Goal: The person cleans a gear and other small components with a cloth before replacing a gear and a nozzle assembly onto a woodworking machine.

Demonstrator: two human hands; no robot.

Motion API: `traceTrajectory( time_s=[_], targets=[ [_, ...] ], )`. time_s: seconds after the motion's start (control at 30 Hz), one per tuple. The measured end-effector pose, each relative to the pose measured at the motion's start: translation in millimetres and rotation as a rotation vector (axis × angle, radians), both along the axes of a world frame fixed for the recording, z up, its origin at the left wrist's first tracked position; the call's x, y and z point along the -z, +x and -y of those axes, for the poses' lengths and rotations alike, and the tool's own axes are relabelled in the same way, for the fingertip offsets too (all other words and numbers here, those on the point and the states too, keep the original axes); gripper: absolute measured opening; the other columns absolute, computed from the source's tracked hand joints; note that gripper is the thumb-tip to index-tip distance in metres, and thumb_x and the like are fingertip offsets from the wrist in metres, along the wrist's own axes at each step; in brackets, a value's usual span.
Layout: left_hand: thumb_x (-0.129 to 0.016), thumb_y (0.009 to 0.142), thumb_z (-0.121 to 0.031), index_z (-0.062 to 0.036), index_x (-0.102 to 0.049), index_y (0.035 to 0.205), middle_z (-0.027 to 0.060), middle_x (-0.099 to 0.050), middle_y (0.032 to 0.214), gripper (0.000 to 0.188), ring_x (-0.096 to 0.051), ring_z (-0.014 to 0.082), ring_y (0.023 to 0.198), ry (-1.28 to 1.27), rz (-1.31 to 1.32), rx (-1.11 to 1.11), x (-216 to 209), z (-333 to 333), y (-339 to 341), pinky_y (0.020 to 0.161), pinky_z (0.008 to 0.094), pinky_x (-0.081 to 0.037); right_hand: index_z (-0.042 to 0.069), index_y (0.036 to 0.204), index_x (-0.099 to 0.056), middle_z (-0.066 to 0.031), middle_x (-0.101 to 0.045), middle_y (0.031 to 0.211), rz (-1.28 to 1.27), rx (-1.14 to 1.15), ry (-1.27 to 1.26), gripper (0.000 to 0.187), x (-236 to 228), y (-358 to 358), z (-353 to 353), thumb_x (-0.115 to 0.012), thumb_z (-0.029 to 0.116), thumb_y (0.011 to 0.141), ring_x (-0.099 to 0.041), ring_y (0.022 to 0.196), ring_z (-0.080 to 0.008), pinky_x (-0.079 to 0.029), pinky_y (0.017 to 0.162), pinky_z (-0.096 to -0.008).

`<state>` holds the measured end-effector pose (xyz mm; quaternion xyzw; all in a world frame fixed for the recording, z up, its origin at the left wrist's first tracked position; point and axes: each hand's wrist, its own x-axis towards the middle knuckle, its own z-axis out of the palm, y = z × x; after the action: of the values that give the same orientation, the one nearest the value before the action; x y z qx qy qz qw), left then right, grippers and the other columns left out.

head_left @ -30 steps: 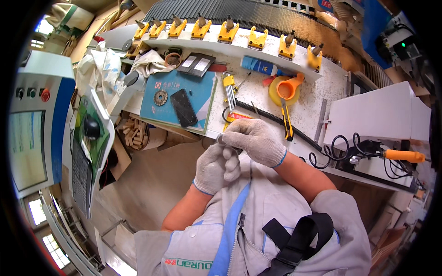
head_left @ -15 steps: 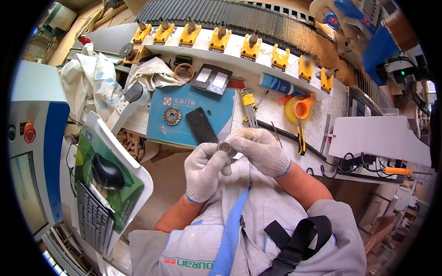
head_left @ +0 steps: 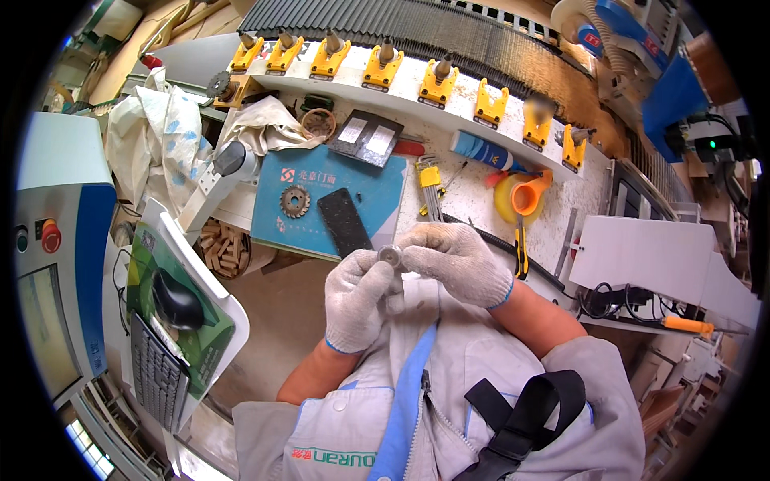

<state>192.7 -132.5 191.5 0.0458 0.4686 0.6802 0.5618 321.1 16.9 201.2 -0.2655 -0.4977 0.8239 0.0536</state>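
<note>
In front of my chest, both gloved hands meet at a small round metal piece, ring-like with a hollow-looking centre. My left hand pinches it between thumb and fingers from the left. From the right, the fingertips of my right hand are closed against its edge. Its far side is hidden by the gloves. Just beyond the hands, a black phone and a toothed round cutter lie on a flat blue printed board.
Yellow tool forks, most with tool holders, line the back ledge. Hex keys, a blue spray can, an orange tape roll and a utility knife lie right. Left stand a keyboard, mouse and control cabinet.
My view has shifted slightly. The right hand has turned a little about the metal piece, and its fingers sit differently; both hands keep hold of it.
</note>
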Motion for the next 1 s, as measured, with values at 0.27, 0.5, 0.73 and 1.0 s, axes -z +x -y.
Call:
traceTrajectory(
  time_s=[0.27, 0.5, 0.73, 1.0],
  targets=[
    [-0.067, 0.102, -0.019, 0.0016, -0.063, 0.099, 0.0067, -0.065, 0.08, 0.021, -0.059, 0.0108, 0.066, -0.077, -0.028, -0.073, 6.9, -25.1, 17.2, 0.059, 0.0254, -0.048, -0.002, 0.104, -0.073, -0.0039, -0.071, 0.095, 0.09, -0.01, 0.083, 0.023, 15.3, 5.2, -19.0, -0.065, 0.02, 0.104, -0.064, 0.087, -0.0096, -0.054, 0.08, -0.0281],
    [-0.068, 0.1, -0.02, 0.0028, -0.066, 0.102, 0.0033, -0.067, 0.08, 0.023, -0.058, 0.0074, 0.062, -0.292, -0.09, -0.154, 75.2, -5.4, -2.6, 0.058, 0.0231, -0.046, 0.003, 0.101, -0.075, -0.0165, -0.073, 0.089, 0.277, -0.277, 0.667, 0.025, 91.9, -3.8, -17.1, -0.063, 0.024, 0.097, -0.072, 0.086, -0.0284, -0.056, 0.081, -0.0407],
    [-0.067, 0.1, -0.016, 0.0046, -0.066, 0.104, 0.0061, -0.067, 0.082, 0.021, -0.063, 0.01, 0.065, -0.386, -0.249, -0.321, 99.9, 2.6, -49.3, 0.06, 0.0239, -0.05, 0.011, 0.122, -0.067, -0.0164, -0.07, 0.097, 0.373, -0.345, 1.355, 0.033, 157.0, -85.9, -38.0, -0.067, 0.024, 0.092, -0.071, 0.089, -0.0358, -0.058, 0.077, -0.0486],
    [-0.074, 0.099, -0.025, 0.0029, -0.069, 0.104, 0.0101, -0.073, 0.089, 0.029, -0.068, 0.0115, 0.072, -0.305, -0.237, -0.352, 103.3, -6.5, -59.6, 0.066, 0.0254, -0.055, 0.004, 0.099, -0.072, -0.0177, -0.07, 0.099, 0.362, -0.533, 1.318, 0.02, 186.5, -117.2, -57.3, -0.068, 0.024, 0.093, -0.071, 0.095, -0.0352, -0.057, 0.083, -0.047]
  ],
)
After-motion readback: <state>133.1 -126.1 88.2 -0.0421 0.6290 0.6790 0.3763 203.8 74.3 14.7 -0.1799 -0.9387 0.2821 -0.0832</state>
